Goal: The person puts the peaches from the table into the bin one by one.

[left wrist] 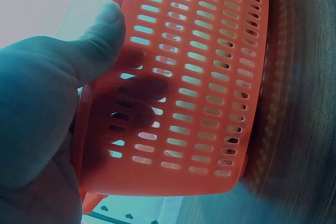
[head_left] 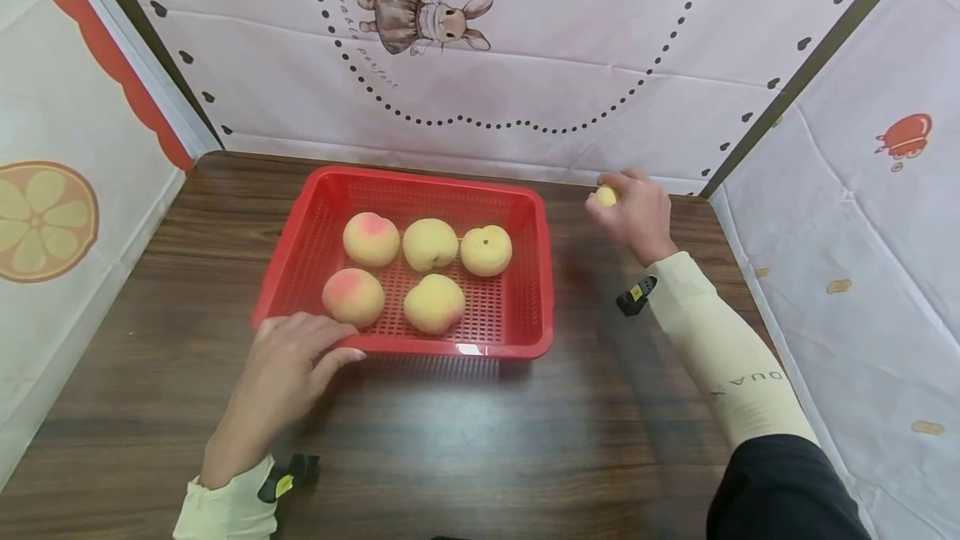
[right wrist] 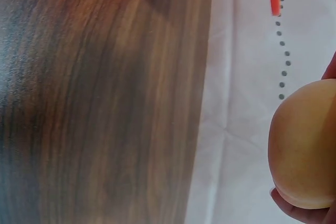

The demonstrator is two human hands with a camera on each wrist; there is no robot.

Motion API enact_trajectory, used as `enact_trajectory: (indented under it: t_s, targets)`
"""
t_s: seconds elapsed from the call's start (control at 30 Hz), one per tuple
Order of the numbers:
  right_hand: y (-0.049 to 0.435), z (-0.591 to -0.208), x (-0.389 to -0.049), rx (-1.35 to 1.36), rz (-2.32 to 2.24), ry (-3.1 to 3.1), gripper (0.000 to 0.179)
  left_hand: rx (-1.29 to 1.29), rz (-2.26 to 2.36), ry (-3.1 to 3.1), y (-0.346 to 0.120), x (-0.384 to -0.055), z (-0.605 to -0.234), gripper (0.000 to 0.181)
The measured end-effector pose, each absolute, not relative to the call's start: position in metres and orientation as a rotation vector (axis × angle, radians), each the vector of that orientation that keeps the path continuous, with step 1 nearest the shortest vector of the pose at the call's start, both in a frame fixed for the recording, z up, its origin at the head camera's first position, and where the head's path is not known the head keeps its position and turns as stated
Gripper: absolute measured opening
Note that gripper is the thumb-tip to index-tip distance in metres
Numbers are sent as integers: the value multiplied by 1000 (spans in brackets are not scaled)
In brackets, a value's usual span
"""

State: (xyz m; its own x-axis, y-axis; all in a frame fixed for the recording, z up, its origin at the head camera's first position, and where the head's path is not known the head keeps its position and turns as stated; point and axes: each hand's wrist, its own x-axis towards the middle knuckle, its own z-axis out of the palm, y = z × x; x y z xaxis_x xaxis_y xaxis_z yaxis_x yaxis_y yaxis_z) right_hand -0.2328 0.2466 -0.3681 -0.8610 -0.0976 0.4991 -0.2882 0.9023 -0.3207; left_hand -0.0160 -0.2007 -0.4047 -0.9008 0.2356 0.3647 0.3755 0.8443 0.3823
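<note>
A red perforated plastic basket (head_left: 525, 348) stands on the table with several yellow and pink peaches (head_left: 435, 304) inside. My left hand (head_left: 300, 365) grips its near left corner, fingers over the rim and thumb outside; in the left wrist view the thumb (left wrist: 102, 40) presses on the basket wall (left wrist: 178, 103). To the right of the basket, near the table's back edge, my right hand (head_left: 637, 215) holds another peach (head_left: 607, 196). The right wrist view shows that peach (right wrist: 304, 145) with fingers round it, partly cut off by the frame.
The dark wood-grain table (head_left: 465, 440) is bounded by a white printed cloth wall (head_left: 525, 90) at the back. Similar printed panels rise at the left (head_left: 135, 215) and right (head_left: 840, 190). Each wrist wears a black strap device (head_left: 636, 296).
</note>
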Motion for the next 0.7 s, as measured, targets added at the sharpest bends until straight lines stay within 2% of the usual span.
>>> enact_trajectory:
  t_s: [0.7]
  targets:
    - [213,-341,-220,496,605,-2503,34,-466,-667,-2712,-202,-16,-406,37]
